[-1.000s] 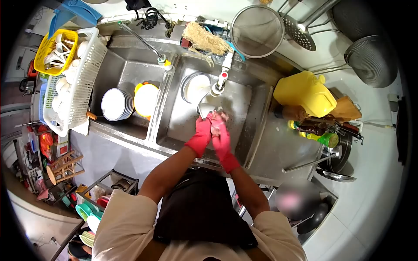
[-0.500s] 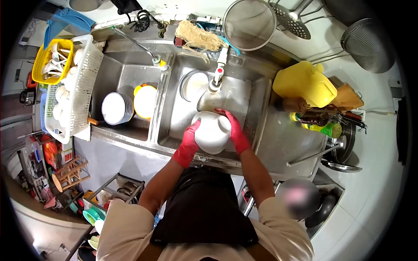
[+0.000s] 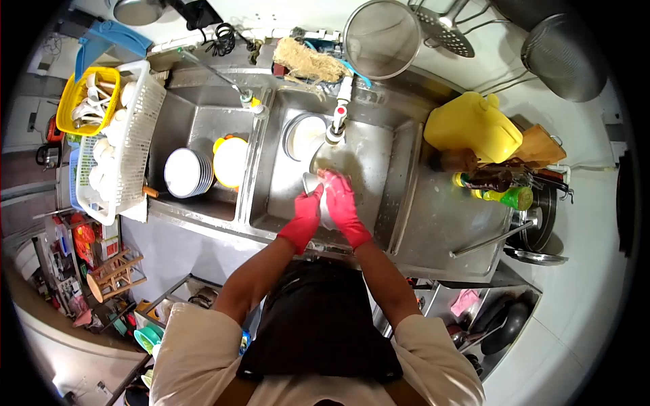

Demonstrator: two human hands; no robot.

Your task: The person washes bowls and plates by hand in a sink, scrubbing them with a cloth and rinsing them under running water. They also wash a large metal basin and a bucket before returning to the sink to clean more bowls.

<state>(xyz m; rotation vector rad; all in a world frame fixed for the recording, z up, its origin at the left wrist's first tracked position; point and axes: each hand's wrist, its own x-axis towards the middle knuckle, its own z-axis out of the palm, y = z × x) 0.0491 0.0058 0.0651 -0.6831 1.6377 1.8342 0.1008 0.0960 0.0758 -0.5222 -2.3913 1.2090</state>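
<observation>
My left hand (image 3: 304, 218), in a red rubber glove, grips the near left side of a white bowl (image 3: 311, 181). Also red-gloved, my right hand (image 3: 341, 206) is closed over the bowl's right side and covers much of it. The bowl is turned nearly edge-on, above the right sink basin (image 3: 369, 155) and just below the tap (image 3: 335, 132). Beyond my hands, white dishes (image 3: 306, 137) sit in that basin's back left part.
In the left basin stand a stack of white plates (image 3: 183, 172) and an orange-handled white vessel (image 3: 231, 162). A white rack (image 3: 141, 135) holds crockery at the left. To the right are a yellow jug (image 3: 472, 127) and bottles (image 3: 518, 198). A strainer (image 3: 382, 39) hangs behind.
The bowl has turned from showing its broad rounded side to nearly edge-on. My hands have come closer together, the right one moving left across it.
</observation>
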